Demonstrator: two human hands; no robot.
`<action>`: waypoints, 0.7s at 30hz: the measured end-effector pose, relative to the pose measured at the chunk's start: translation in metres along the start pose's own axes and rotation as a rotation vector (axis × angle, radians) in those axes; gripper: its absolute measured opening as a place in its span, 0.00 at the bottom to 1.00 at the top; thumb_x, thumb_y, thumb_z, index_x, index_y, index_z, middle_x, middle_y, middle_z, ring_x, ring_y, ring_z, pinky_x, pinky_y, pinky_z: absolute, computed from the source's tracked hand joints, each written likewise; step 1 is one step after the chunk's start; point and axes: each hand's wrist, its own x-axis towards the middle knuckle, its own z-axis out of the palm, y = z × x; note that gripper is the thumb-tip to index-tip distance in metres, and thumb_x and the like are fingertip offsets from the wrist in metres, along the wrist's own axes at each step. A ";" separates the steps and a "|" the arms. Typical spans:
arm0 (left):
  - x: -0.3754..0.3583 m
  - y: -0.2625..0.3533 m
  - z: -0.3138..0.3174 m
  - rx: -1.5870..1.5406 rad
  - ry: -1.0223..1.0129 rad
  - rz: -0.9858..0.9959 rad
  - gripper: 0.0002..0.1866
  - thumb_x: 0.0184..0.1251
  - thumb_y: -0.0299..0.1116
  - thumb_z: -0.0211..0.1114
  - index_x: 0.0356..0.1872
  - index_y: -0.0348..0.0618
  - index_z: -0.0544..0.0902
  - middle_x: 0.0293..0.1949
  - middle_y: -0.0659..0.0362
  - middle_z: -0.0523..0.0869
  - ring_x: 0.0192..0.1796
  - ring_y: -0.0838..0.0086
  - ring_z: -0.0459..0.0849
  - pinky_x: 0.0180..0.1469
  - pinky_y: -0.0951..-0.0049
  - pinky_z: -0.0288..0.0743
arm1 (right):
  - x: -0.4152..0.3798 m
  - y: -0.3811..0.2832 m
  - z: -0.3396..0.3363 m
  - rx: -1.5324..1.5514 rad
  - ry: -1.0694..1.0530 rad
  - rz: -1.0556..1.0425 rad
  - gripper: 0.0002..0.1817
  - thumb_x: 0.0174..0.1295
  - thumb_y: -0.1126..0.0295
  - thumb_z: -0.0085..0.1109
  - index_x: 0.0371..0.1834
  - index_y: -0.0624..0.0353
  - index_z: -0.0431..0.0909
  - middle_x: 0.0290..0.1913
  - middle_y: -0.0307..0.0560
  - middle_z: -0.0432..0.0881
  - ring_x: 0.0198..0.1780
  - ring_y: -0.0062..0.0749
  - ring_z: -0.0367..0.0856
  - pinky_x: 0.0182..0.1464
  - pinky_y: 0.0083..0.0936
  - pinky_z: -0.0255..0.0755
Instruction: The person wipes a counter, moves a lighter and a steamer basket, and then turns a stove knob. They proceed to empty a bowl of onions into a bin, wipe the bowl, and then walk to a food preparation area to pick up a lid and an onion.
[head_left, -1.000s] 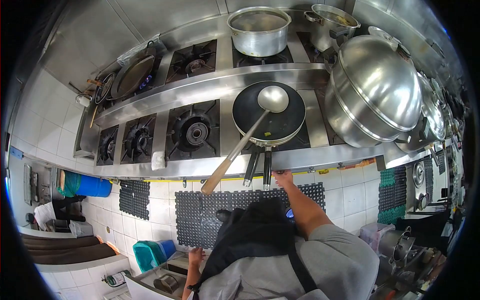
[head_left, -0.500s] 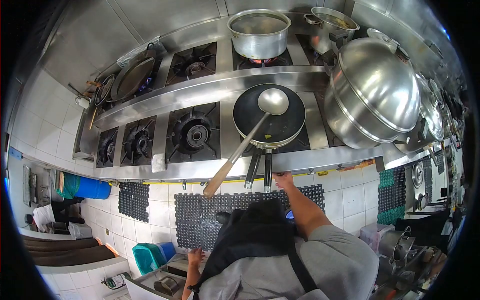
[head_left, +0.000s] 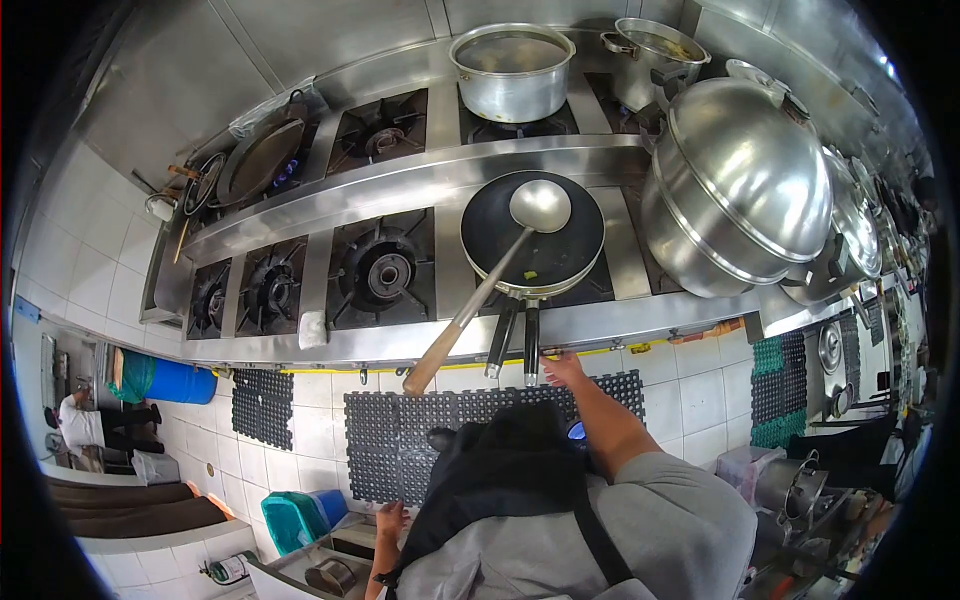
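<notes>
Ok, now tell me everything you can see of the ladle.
The ladle has a round, shiny bowl and a long, thin shaft, both metal-looking, ending in a thicker, brown, wooden-looking grip. Its bowl lies over the black pan; the handle slants across the near rim, leaving the grip jutting beyond the front edge of the stove. Neither the left hand nor the right hand holds it.

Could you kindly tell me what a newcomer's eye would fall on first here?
Probably the big, shiny domed pot on the right of the stove. Next comes the ladle, its bowl over the black pan in the front row and its wooden handle reaching past the stove's front edge. Just below that edge, right of the pan's handles, is the person's right hand.
</notes>
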 end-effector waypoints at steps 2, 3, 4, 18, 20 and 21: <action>-0.009 0.018 0.001 0.009 0.020 -0.053 0.21 0.70 0.41 0.63 0.54 0.33 0.78 0.29 0.56 0.86 0.27 0.71 0.86 0.22 0.74 0.74 | 0.009 0.020 -0.007 0.032 -0.018 0.004 0.25 0.56 0.52 0.72 0.48 0.60 0.78 0.35 0.46 0.85 0.29 0.32 0.85 0.28 0.32 0.81; -0.011 0.023 0.001 0.017 0.044 -0.107 0.21 0.70 0.41 0.64 0.53 0.33 0.78 0.29 0.56 0.86 0.26 0.71 0.86 0.22 0.73 0.74 | 0.008 0.024 -0.014 0.061 0.000 0.052 0.30 0.56 0.53 0.72 0.53 0.61 0.73 0.36 0.48 0.85 0.29 0.33 0.85 0.28 0.33 0.82; -0.014 0.028 0.001 0.019 0.039 -0.104 0.21 0.70 0.41 0.64 0.53 0.33 0.78 0.29 0.56 0.86 0.26 0.71 0.86 0.22 0.73 0.74 | 0.006 0.028 -0.018 0.089 0.019 0.101 0.34 0.57 0.54 0.72 0.59 0.62 0.68 0.36 0.49 0.85 0.28 0.35 0.85 0.28 0.34 0.82; 0.033 -0.005 -0.009 0.208 -0.093 0.289 0.15 0.66 0.40 0.60 0.40 0.36 0.80 0.28 0.56 0.85 0.27 0.69 0.86 0.25 0.70 0.75 | 0.017 0.051 -0.121 0.265 0.519 -0.012 0.39 0.62 0.55 0.67 0.69 0.66 0.61 0.36 0.54 0.83 0.22 0.35 0.83 0.17 0.27 0.77; 0.017 0.021 -0.004 0.091 -0.010 0.145 0.15 0.66 0.40 0.60 0.40 0.35 0.80 0.28 0.57 0.85 0.27 0.68 0.86 0.24 0.70 0.75 | -0.001 0.040 -0.117 0.249 0.545 -0.031 0.38 0.62 0.55 0.66 0.67 0.68 0.62 0.35 0.53 0.83 0.21 0.34 0.83 0.17 0.28 0.77; 0.018 0.017 -0.002 -0.026 0.072 -0.002 0.16 0.67 0.41 0.59 0.39 0.35 0.80 0.27 0.57 0.85 0.26 0.68 0.86 0.23 0.70 0.75 | -0.003 0.039 -0.115 0.232 0.571 -0.048 0.37 0.62 0.55 0.66 0.65 0.70 0.64 0.34 0.52 0.83 0.21 0.34 0.83 0.17 0.28 0.76</action>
